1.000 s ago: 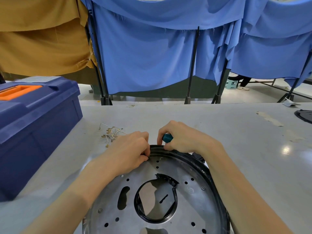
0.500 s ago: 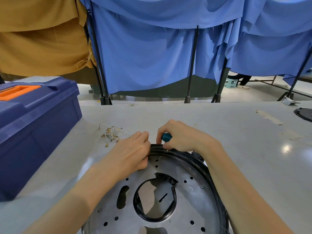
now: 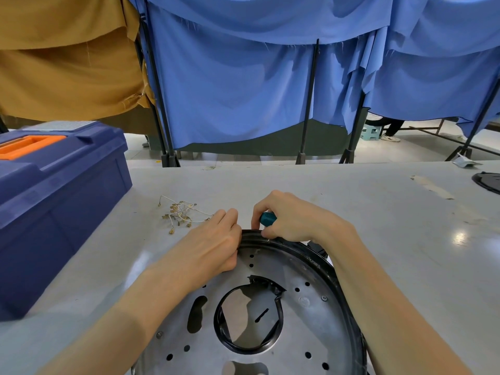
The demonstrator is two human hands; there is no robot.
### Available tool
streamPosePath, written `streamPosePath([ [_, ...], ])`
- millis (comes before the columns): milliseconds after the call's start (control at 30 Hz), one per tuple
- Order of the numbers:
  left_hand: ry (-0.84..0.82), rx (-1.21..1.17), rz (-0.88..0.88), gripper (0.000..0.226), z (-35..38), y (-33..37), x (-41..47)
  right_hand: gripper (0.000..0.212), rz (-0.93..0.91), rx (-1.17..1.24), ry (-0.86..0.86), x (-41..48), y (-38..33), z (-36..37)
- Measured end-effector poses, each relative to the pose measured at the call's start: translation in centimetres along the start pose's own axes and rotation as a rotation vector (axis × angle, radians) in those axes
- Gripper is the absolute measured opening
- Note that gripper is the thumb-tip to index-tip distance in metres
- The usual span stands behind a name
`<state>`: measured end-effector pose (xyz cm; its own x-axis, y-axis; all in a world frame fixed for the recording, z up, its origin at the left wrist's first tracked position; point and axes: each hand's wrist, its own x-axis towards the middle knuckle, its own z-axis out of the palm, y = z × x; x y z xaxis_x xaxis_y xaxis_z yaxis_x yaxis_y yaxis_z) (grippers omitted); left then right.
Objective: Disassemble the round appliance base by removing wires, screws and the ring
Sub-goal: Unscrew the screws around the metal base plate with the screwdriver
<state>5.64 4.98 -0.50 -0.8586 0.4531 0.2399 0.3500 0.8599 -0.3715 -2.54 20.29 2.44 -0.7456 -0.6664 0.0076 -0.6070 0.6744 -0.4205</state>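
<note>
A round metal appliance base (image 3: pixel 305 328) with several holes and a large centre opening lies on the table before me. A black ring (image 3: pixel 322 263) runs round its rim, and a torn black liner (image 3: pixel 278 312) edges the centre hole. My left hand (image 3: pixel 213 247) pinches the ring at the far edge of the base. My right hand (image 3: pixel 292 220) grips a teal-handled tool (image 3: pixel 267 219) right beside it, with the tool's tip hidden at the ring. A small heap of removed wires with brass terminals (image 3: pixel 180 213) lies on the table just left of the hands.
A blue toolbox (image 3: pixel 56 201) with an orange handle stands on the left of the grey table (image 3: pixel 405 239). A dark round part (image 3: pixel 488 181) sits at the far right edge. Blue and brown cloths hang on stands behind the table.
My left hand's fingers have uncurled a little and moved further over the ring's far edge. The right hand and the tool have barely moved.
</note>
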Motion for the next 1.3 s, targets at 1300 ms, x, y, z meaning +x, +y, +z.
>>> streamPosePath([
  [1300, 0.144, -0.424, -0.232, 0.015, 0.2, -1.9, 0.1, 0.009, 0.014, 0.005, -0.025, -0.5, 0.3, -0.4],
])
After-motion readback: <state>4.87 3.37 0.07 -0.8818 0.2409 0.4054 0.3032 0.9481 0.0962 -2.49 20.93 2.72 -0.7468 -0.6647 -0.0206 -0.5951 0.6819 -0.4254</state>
